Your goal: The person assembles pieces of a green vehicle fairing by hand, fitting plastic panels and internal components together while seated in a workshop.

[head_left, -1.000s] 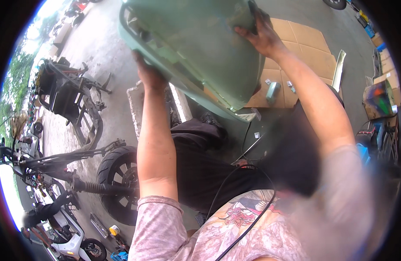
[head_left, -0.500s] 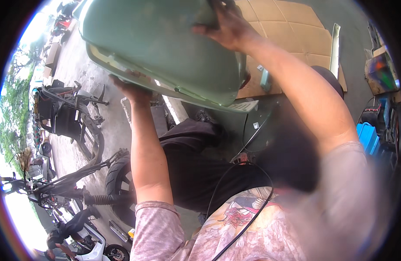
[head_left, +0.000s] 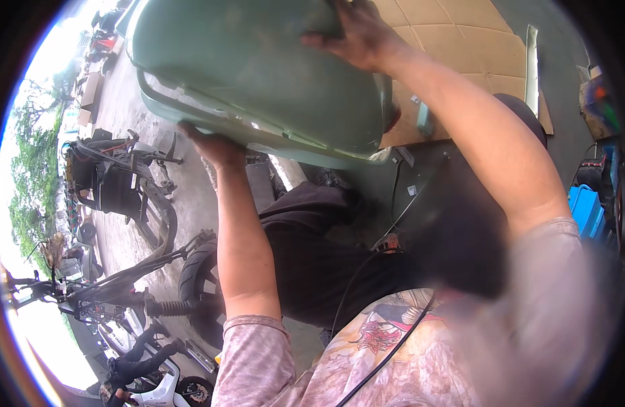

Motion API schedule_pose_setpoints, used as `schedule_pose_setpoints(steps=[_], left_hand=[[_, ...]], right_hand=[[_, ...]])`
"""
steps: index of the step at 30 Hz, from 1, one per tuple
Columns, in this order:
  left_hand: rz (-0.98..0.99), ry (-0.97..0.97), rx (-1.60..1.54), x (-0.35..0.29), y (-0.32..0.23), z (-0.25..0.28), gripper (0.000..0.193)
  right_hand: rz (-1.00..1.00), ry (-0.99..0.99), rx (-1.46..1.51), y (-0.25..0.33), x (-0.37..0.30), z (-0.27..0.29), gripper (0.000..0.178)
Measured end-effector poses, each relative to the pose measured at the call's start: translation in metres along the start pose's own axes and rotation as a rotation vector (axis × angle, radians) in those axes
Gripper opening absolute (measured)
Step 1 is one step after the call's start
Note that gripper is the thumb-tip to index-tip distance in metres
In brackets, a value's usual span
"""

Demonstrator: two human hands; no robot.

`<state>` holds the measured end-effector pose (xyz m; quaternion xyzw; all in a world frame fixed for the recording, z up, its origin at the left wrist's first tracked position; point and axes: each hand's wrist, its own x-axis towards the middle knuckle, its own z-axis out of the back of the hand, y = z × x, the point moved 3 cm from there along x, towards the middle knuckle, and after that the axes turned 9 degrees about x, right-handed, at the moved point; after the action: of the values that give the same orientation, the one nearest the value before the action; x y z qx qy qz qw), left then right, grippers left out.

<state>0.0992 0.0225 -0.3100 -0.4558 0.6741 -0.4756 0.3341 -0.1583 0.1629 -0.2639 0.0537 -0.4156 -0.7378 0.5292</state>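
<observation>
A large, glossy grey-green vehicle body panel (head_left: 251,68) is held up in front of me, its top running out of view. It has a curved outer face, a rim along its lower side and a small red part at its right end. My left hand (head_left: 217,145) grips the lower rim from beneath; some of its fingers are hidden behind the panel. Higher up and to the right, my right hand (head_left: 366,41) clasps the panel's upper right part, the thumb lying across its face.
A flattened cardboard sheet (head_left: 455,47) lies on the floor beyond, with a long pale strip (head_left: 532,71) at its right. A stripped motorcycle frame (head_left: 109,176) stands left, near a wheel (head_left: 200,292). A blue crate (head_left: 587,209) is at right; another person (head_left: 136,363) is at lower left.
The panel has tilted slightly, and its lower rim and my left hand sit a little farther right. Both hands keep their hold. The surroundings have shifted right in view.
</observation>
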Motion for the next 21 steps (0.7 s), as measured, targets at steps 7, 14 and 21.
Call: schedule_pose_setpoints(steps=[7, 14, 21], left_hand=[[-0.008, -0.109, -0.004, -0.004, 0.002, 0.003, 0.079], [-0.233, -0.165, 0.147, 0.007, -0.001, 0.004, 0.069], [-0.185, -0.053, 0.147, 0.006, -0.001, 0.009, 0.075]], right_hand=[[-0.044, 0.025, 0.043, 0.003, 0.0, 0.007, 0.105], [-0.06, 0.016, 0.073, 0.008, -0.003, 0.004, 0.105], [-0.078, 0.019, 0.056, 0.009, -0.001, 0.006, 0.104]])
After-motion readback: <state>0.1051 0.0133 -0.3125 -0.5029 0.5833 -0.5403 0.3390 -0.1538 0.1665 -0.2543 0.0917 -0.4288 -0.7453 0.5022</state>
